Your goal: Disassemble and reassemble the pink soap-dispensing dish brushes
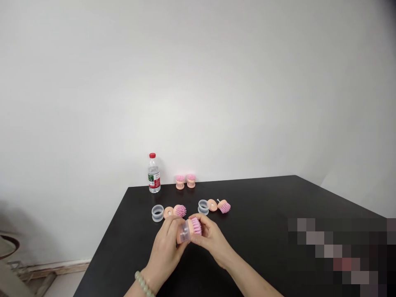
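Both hands grip one scrub brush [185,232] above the near part of the black table [247,222]. It has a clear middle section, a peach base and pink bristles that point right. My left hand [165,239] wraps round the base end. The fingers of my right hand [212,237] close round the bristle end. Just beyond my hands lie loose parts: a clear ring [157,213], a peach disc [168,212] and a bristle head [180,210]. To their right are another clear ring [203,207], peach disc [212,205] and bristle head [224,206].
Two whole scrub brushes, one left [180,182] and one right [191,181], stand at the table's back edge by the white wall [216,82]. A water bottle [154,175] with a red cap is at the back left corner. Pixelation covers the lower right.
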Available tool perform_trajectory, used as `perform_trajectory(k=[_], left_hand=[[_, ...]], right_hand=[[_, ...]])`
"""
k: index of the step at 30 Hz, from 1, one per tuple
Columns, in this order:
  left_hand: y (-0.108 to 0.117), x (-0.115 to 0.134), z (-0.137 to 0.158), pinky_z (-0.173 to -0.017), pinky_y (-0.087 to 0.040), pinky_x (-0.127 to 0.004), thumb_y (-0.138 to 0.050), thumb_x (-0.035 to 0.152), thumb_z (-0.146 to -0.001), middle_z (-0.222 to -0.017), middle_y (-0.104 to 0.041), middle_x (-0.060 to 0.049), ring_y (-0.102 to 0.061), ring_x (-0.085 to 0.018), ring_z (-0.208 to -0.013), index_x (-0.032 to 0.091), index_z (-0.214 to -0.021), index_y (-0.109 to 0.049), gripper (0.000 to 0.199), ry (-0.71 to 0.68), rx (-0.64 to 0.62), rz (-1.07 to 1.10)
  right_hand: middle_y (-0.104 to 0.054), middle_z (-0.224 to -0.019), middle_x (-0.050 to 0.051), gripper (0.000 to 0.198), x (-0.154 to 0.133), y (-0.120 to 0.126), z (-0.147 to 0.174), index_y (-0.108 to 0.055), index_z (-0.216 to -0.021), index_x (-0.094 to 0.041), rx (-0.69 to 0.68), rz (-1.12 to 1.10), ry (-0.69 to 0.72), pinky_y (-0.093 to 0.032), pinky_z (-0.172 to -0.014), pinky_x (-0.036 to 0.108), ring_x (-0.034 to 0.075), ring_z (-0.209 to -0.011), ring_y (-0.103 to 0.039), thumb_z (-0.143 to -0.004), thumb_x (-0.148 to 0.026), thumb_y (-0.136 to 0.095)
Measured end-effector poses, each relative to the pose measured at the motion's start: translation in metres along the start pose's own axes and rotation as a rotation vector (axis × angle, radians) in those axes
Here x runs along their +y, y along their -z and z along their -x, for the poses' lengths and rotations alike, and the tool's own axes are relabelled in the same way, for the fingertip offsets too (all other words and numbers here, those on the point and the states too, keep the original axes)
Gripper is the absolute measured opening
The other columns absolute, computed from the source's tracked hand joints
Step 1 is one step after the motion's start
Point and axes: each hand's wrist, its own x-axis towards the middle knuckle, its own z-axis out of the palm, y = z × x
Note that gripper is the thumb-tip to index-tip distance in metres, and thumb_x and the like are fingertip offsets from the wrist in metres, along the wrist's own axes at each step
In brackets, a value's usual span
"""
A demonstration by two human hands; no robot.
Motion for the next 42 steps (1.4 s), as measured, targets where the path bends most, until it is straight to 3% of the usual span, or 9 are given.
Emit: perform_trajectory(k=[4,8,13,17,21,26,32,37,42], left_hand=[[-0.001,-0.002,0.003,-0.090,-0.056,-0.035,-0.060,0.014,-0.090,-0.116,-0.062,-0.009,-0.065,-0.024,-0.108,0.025,-0.114,-0.053,0.028,-0.088,0.040,-0.052],[-0.002,-0.005,0.004,-0.080,-0.057,-0.030,-0.060,0.013,-0.090,-0.107,-0.063,-0.007,-0.067,-0.020,-0.095,0.024,-0.112,-0.052,0.025,-0.121,0.005,-0.057],[0.000,-0.003,0.000,-0.070,-0.056,-0.030,-0.070,0.011,-0.079,-0.095,-0.065,-0.002,-0.066,-0.020,-0.083,0.024,-0.099,-0.053,0.029,0.006,-0.047,0.001],[0.003,0.000,-0.005,-0.066,-0.055,-0.031,-0.073,0.009,-0.074,-0.088,-0.064,0.000,-0.065,-0.020,-0.077,0.024,-0.093,-0.055,0.031,0.119,-0.095,0.019],[0.001,-0.003,-0.003,-0.073,-0.057,-0.033,-0.072,0.010,-0.077,-0.097,-0.065,-0.003,-0.067,-0.022,-0.087,0.023,-0.100,-0.054,0.032,0.063,-0.049,0.010],[-0.004,-0.008,0.003,-0.082,-0.057,-0.034,-0.063,0.006,-0.083,-0.110,-0.062,-0.007,-0.066,-0.023,-0.099,0.024,-0.109,-0.053,0.033,-0.074,-0.013,-0.018],[-0.003,-0.009,0.001,-0.082,-0.059,-0.036,-0.067,0.007,-0.079,-0.115,-0.057,-0.008,-0.065,-0.026,-0.105,0.024,-0.105,-0.055,0.033,0.010,0.008,-0.041],[-0.003,-0.007,0.002,-0.082,-0.059,-0.036,-0.064,0.009,-0.083,-0.115,-0.055,-0.008,-0.065,-0.024,-0.104,0.024,-0.107,-0.055,0.030,-0.029,-0.006,-0.054],[-0.003,-0.005,0.003,-0.082,-0.059,-0.035,-0.063,0.007,-0.081,-0.116,-0.053,-0.008,-0.064,-0.025,-0.105,0.025,-0.106,-0.055,0.032,-0.019,-0.008,-0.044]], right_hand=[[-0.062,-0.085,0.000,0.037,0.000,0.000,0.003,-0.063,-0.098,-0.020,-0.042,-0.048,-0.026,-0.051,-0.072,0.031,0.018,-0.077,-0.059,-0.073,-0.040,-0.081],[-0.059,-0.080,-0.003,0.028,0.006,0.000,0.003,-0.062,-0.091,-0.020,-0.023,-0.008,-0.005,-0.049,-0.070,0.029,0.016,-0.073,-0.057,-0.075,-0.034,-0.079],[-0.063,-0.092,-0.001,0.039,0.007,0.006,0.003,-0.064,-0.101,-0.022,-0.007,0.182,0.108,-0.049,-0.074,0.028,0.018,-0.083,-0.060,-0.066,-0.018,-0.081],[-0.062,-0.116,0.002,0.056,0.005,0.008,0.004,-0.063,-0.114,-0.027,-0.040,0.226,0.173,-0.049,-0.091,0.034,0.023,-0.107,-0.060,-0.064,-0.009,-0.079],[-0.059,-0.122,0.004,0.075,0.009,0.008,0.003,-0.052,-0.131,-0.029,-0.053,0.117,0.110,-0.051,-0.092,0.037,0.025,-0.109,-0.060,-0.064,-0.020,-0.085],[-0.062,-0.087,-0.001,0.030,0.011,0.009,0.001,-0.064,-0.102,-0.022,-0.014,0.216,0.037,-0.050,-0.072,0.030,0.018,-0.079,-0.060,-0.075,-0.020,-0.074],[-0.060,-0.122,0.003,0.066,0.010,0.010,0.002,-0.055,-0.123,-0.028,-0.063,0.108,0.091,-0.049,-0.093,0.036,0.024,-0.110,-0.059,-0.064,-0.016,-0.082],[-0.065,-0.094,0.000,0.036,0.012,0.009,0.001,-0.061,-0.110,-0.023,-0.039,0.181,0.000,-0.050,-0.077,0.032,0.019,-0.084,-0.062,-0.077,-0.025,-0.074],[-0.063,-0.114,0.001,0.059,0.012,0.009,0.002,-0.058,-0.117,-0.026,-0.045,0.165,0.065,-0.050,-0.085,0.033,0.022,-0.100,-0.062,-0.064,-0.015,-0.080]])
